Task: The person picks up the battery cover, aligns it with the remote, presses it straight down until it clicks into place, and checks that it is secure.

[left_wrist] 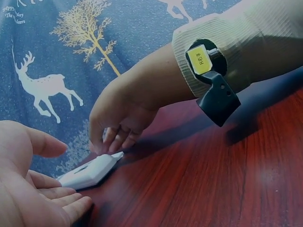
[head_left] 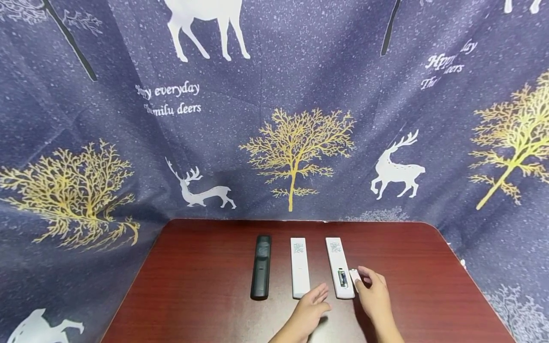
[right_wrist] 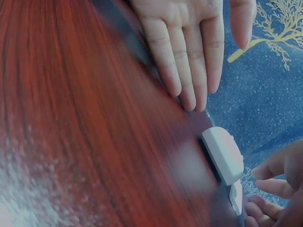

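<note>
My right hand (head_left: 373, 293) is beside the right white remote control (head_left: 340, 267), its curled fingers and thumb at a small white battery cover (head_left: 354, 275). The cover lies close along the remote's right side. The remote is back up, with its battery compartment uncovered and a dark battery (head_left: 342, 278) inside. My left hand (head_left: 310, 305) is held with fingers extended and holds nothing, near the lower end of the middle white remote control (head_left: 299, 267). In the left wrist view, the fingers of the right hand (left_wrist: 124, 113) bend down behind the white remote.
A black remote control (head_left: 260, 267) lies back up to the left of the two white ones, all roughly parallel on the reddish-brown table (head_left: 193, 286). A blue curtain (head_left: 266, 166) with deer and trees hangs behind the table's far edge.
</note>
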### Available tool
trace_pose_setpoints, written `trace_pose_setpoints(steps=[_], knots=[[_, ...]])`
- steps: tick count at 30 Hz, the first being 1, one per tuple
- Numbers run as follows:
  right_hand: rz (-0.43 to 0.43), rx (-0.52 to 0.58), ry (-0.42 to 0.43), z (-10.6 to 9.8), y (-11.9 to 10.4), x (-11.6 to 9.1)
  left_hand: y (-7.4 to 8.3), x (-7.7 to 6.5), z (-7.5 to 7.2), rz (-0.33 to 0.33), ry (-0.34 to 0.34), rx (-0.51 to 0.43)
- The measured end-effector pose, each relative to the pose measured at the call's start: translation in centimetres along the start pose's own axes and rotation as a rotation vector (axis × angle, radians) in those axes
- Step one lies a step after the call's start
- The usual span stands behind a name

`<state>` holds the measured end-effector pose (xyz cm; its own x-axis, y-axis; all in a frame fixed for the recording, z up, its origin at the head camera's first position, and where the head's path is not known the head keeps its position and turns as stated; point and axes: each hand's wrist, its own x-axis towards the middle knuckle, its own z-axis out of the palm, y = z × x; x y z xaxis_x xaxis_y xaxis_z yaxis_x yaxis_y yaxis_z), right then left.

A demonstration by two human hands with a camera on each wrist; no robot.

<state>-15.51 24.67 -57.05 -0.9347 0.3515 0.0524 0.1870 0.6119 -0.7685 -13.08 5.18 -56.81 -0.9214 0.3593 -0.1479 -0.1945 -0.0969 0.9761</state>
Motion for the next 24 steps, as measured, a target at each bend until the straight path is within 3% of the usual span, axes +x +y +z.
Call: trace_pose_setpoints(steps=[9, 24], knots=[[0.002, -0.055, -0.081, -0.1, 0.5, 0.4, -0.2, 0.5, 0.5, -0.001, 0.011, 0.004], [-0.014, -0.092, -0.107, -0.4, -0.2, 0.5, -0.3, 1.3, 1.0, 0.003, 0.033, 0.062]])
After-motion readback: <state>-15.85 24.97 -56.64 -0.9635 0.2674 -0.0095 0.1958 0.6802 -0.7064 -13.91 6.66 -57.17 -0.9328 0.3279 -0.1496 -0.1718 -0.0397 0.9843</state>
